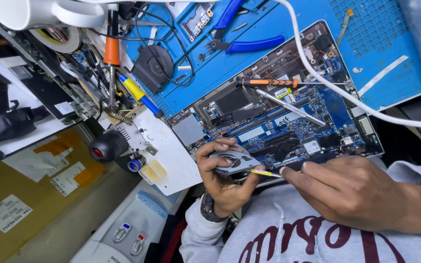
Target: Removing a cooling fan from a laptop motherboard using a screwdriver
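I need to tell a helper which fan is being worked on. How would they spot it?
Start at the opened laptop base with its blue circuit board on the blue work mat. At its near edge, the left hand holds a small flat grey metal cooling fan. Unlike the black round fan lying loose on the mat, it is silvery and held up.

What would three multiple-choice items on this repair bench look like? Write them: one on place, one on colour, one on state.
1. Where does the orange-handled screwdriver lie?
A. on the open laptop
B. on the floor
C. in a drawer

2. What colour are the pliers' handles?
A. red
B. blue
C. green

3. What is the left hand doing?
A. resting flat
B. holding a small fan
C. hanging empty

Answers: 1 A, it rests across the circuit board; 2 B, both handles are blue; 3 B, fingers curl around the fan while the right hand brings a thin tool to it.
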